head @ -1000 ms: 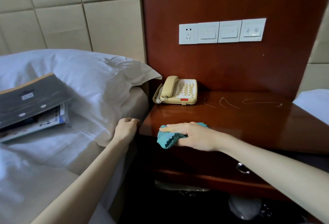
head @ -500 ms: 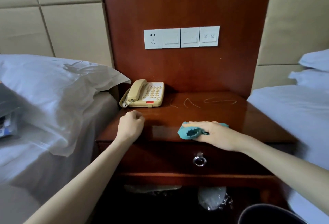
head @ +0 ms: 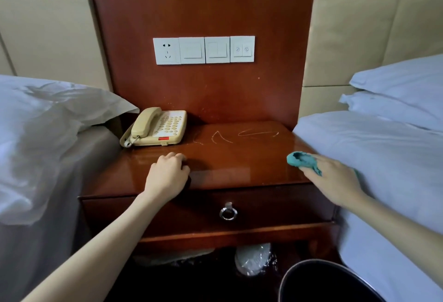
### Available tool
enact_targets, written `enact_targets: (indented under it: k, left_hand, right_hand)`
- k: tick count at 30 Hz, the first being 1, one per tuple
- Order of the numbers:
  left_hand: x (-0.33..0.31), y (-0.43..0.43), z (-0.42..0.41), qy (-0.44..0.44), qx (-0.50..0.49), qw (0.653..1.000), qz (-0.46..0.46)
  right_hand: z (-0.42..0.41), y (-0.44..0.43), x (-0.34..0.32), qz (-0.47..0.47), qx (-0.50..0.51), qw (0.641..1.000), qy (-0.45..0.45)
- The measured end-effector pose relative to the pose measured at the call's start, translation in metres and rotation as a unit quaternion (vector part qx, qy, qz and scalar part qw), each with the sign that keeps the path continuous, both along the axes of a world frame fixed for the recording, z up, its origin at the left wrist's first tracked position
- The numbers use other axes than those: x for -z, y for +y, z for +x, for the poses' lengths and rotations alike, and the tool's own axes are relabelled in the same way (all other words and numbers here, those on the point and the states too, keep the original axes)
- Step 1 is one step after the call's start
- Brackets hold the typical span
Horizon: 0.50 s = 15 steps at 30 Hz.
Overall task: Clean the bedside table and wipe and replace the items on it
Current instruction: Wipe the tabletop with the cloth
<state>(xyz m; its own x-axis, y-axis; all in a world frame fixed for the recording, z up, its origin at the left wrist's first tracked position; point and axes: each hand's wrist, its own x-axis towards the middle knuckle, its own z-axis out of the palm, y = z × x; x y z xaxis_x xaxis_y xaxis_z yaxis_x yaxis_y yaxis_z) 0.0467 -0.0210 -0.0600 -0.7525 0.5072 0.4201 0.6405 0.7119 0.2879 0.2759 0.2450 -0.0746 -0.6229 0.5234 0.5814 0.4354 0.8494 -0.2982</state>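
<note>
- While clenched on nothing, the left hand point(head: 167, 177) rests knuckles-up on the glossy wooden counter point(head: 239, 157).
- The right hand point(head: 335, 179), fingers outstretched, presses a crumpled teal cloth point(head: 302, 159).

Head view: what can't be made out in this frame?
All in the head view:
Cloth: mostly under the right hand, so its extent is hidden.
Bin: cut off by the bottom edge.
Phone key labels: too small.
Wrapped items under the table: in dark shadow, cannot be identified.
Left hand fingertips: curled under the knuckles.
</note>
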Motion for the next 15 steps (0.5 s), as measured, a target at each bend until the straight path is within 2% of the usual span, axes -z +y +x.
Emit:
enact_targets:
  k: [6, 9, 15]
  left_hand:
    - [0.002, 0.0, 0.002, 0.009, 0.003, 1.0, -0.022]
    - [0.004, 0.001, 0.001, 0.017, 0.003, 0.999, -0.032]
    - [0.007, 0.0, 0.0, 0.021, 0.011, 0.999, -0.04]
  right_hand:
    - [-0.013, -0.01, 0.015, 0.099, 0.074, 0.988, 0.092]
    - [-0.019, -0.025, 0.015, 0.107, 0.093, 0.983, 0.12]
    - [-0.053, -0.092, 0.02, 0.126, 0.004, 0.978, 0.164]
